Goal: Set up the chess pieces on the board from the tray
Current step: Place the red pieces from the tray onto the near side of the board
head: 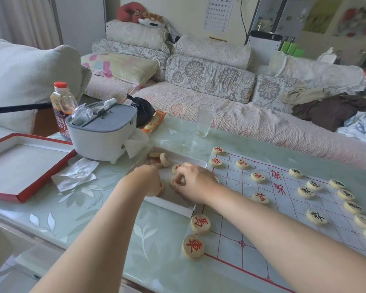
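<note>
A white paper chess board (283, 218) with red lines lies on the right of the table. Round wooden pieces with red characters (200, 224) stand along its near-left edge, and black-character pieces (316, 216) along the right. A shallow white tray (169, 205) sits left of the board with a few red pieces (164, 159) at its far end. Both hands are inside the tray. My left hand (148, 180) is curled over a piece at the tray's left side. My right hand (193, 181) pinches a red piece (174, 182) between its fingertips.
A red-edged box lid (19, 166) lies at the left. Behind the tray stand a grey-white container (103, 132), a red-capped bottle (61, 102), crumpled tissue (76, 173) and a glass (205, 120). A sofa with cushions runs behind the table.
</note>
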`<state>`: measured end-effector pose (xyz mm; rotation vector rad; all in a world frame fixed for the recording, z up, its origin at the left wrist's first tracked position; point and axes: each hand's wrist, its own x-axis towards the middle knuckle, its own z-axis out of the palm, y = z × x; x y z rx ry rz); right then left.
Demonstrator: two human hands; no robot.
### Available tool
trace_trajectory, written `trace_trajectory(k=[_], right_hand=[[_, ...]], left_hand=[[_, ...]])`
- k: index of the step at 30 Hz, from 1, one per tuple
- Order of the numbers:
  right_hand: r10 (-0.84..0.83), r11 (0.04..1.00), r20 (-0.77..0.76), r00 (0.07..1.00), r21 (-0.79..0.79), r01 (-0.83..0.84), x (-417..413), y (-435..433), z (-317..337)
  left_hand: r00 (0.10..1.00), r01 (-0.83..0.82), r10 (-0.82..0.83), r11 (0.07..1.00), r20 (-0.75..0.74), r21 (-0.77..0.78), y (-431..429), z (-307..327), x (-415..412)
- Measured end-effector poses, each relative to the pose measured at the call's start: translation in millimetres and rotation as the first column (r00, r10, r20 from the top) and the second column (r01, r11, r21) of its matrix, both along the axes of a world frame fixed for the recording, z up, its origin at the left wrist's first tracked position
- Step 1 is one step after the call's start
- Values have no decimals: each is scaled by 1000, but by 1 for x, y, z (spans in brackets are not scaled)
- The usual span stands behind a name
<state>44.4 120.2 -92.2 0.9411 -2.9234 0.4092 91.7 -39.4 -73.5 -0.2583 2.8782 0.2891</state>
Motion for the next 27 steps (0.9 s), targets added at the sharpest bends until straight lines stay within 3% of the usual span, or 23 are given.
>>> trace_trajectory(k=[8, 15, 27], right_hand=[[-44, 999, -22, 999, -3, 44, 6, 6, 5], [-102, 970, 49, 994, -219, 110, 14, 46, 20], [-132, 989, 179, 975, -48, 143, 99, 154, 22]], left_hand=[[986, 77, -57, 989, -155, 127, 1, 2, 11], [949, 121, -16, 941, -316, 316, 18, 12, 18], [930, 270, -156, 905, -333, 329, 95, 18, 34]])
